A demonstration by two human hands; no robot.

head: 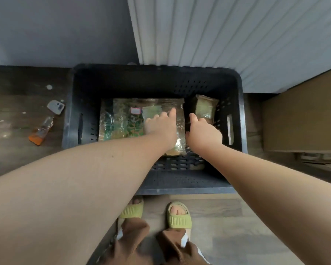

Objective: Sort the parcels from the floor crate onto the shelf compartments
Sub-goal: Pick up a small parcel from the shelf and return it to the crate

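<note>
— Two to sort in the crate (180,185). Nearest?
— My left hand (161,125), spread and empty, hovers over the big parcel (122,119), long axis nine-to-three. The small parcel (205,107) is at one o'clock of my right hand (203,131), loose, empty.

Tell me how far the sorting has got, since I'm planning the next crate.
Done: cannot tell, the shelf is out of view. In hand: nothing yet; the left hand reaches over the large film-wrapped flat parcel, the right hand beside it, inside the black perforated plastic crate. Left: that parcel and the small greenish packet by the crate's right wall.
</note>
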